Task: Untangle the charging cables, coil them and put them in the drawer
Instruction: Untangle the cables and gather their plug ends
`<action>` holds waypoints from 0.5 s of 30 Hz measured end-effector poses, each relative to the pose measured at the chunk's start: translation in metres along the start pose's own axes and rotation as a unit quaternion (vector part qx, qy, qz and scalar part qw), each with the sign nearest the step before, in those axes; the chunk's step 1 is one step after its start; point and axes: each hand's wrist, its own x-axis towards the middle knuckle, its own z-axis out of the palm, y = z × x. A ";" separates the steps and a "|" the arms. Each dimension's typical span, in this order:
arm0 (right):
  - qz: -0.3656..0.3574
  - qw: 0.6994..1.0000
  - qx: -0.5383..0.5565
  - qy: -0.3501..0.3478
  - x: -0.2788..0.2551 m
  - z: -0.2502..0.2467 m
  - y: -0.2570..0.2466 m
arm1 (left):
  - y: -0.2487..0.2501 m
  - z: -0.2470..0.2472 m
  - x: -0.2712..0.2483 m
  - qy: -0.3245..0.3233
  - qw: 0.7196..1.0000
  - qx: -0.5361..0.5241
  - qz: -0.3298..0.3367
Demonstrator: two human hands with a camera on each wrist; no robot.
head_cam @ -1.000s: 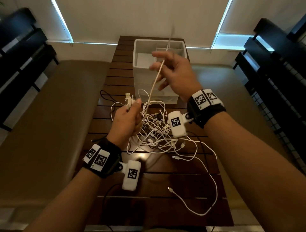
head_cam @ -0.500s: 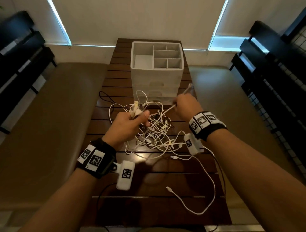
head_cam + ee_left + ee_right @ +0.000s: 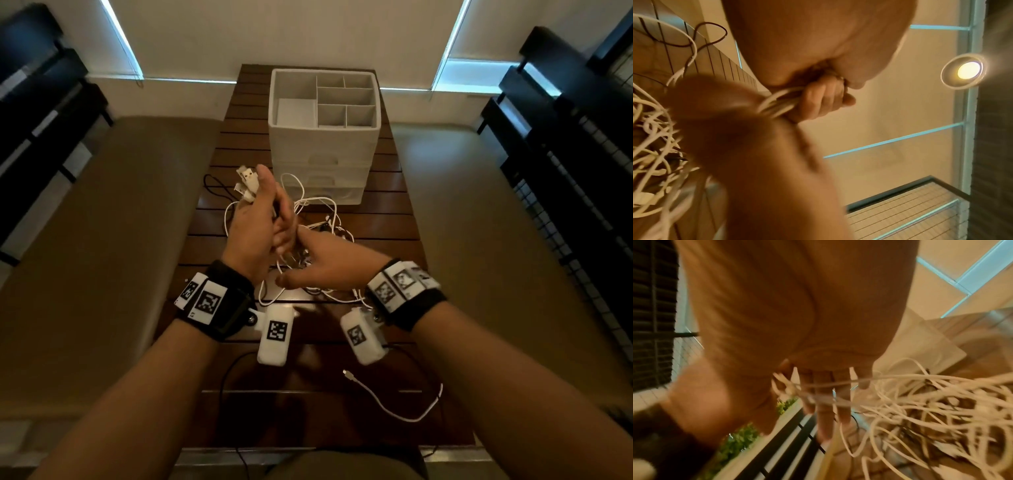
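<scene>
A tangle of white charging cables (image 3: 329, 233) lies on the dark slatted table (image 3: 383, 219) in front of the white drawer unit (image 3: 322, 144). My left hand (image 3: 267, 212) is raised over the tangle and grips a bunch of cable ends; their USB plugs (image 3: 247, 178) stick up above the thumb. In the left wrist view its fingers (image 3: 824, 100) curl round several white strands (image 3: 777, 102). My right hand (image 3: 308, 255) reaches into the tangle just below the left hand. Its fingers (image 3: 825, 402) are straight and spread, with thin strands (image 3: 838, 383) lying across them.
One white cable (image 3: 394, 404) trails loose on the near table, its plug (image 3: 347, 374) pointing left. A black cable (image 3: 215, 188) loops at the table's left edge. The unit's top tray (image 3: 346, 102) has open compartments; its front drawers look shut. Beige benches flank the table.
My right hand has dropped from up by the drawer unit into the tangle beside my left hand. My left hand has lifted its bunch of plugs higher.
</scene>
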 end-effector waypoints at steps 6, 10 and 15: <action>0.075 0.972 -0.128 0.181 -0.003 0.009 0.066 | 0.021 -0.020 -0.006 0.005 1.000 -0.024 -0.020; 0.141 0.944 -0.185 0.232 -0.023 -0.010 0.105 | 0.015 -0.027 -0.010 0.059 0.997 0.016 -0.046; 0.238 0.946 -0.215 0.045 -0.035 0.018 0.114 | -0.005 -0.010 -0.009 0.061 0.997 0.030 -0.047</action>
